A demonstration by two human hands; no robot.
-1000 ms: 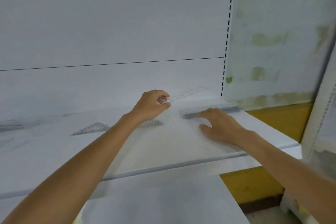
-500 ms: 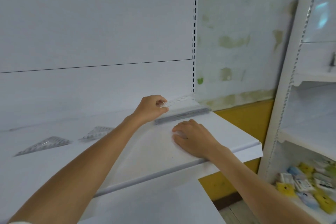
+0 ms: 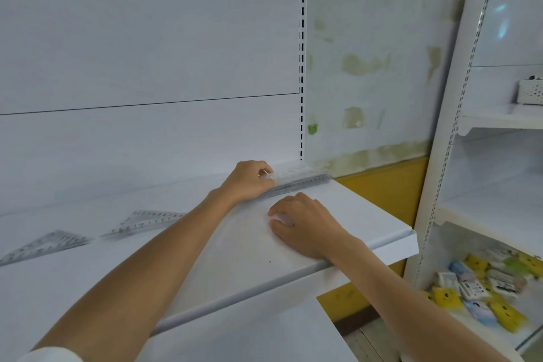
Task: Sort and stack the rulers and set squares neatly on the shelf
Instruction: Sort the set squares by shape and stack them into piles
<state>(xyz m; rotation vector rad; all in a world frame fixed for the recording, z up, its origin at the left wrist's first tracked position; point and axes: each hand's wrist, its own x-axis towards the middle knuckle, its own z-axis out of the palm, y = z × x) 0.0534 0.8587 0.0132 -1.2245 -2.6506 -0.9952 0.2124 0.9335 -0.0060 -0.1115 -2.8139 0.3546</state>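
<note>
Now left hand [image 3: 249,182] pinches clear ruler [image 3: 291,172] at shelf [image 3: 367,214] back — right hand [image 3: 305,226] palm-down, fingers loose.

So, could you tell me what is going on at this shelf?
A person is sorting rulers on a white shelf. The left hand pinches a clear ruler at the back right corner, just above the grey rulers that lie along the back. The right hand rests on the shelf in front of them and holds nothing. Two set squares lie apart further left, not yet stacked.
</note>
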